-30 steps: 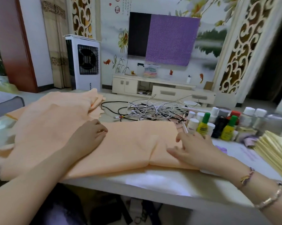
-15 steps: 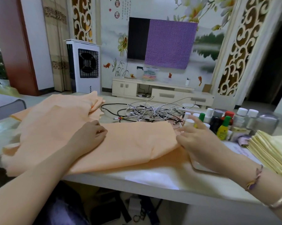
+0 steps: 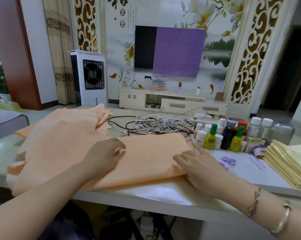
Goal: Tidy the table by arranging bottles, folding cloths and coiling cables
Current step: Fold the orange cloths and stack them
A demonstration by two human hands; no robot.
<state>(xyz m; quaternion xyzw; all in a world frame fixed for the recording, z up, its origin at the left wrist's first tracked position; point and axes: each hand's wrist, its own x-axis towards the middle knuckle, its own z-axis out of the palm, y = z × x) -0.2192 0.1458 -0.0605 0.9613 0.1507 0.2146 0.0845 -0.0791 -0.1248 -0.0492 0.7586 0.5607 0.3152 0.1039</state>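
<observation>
Head view shows, left to right, the left hand point(image 3: 105, 155) and right hand point(image 3: 200, 166) flat-fingered, gripping nothing, pressing the half-folded orange cloth point(image 3: 151, 153) at centre, cables point(image 3: 156, 122) still tangled behind, bottles point(image 3: 233, 134) clustered right.

A living room in a home.

A flat television point(image 3: 168, 51), half covered by a purple cloth point(image 3: 179, 52), hangs on a wall painted with flowers and a lake. Under it stands a low white TV cabinet point(image 3: 172, 103), and beside it a white air cooler point(image 3: 89, 78). Curtains point(image 3: 58, 49) and carved screen panels point(image 3: 250, 54) frame the wall.
</observation>
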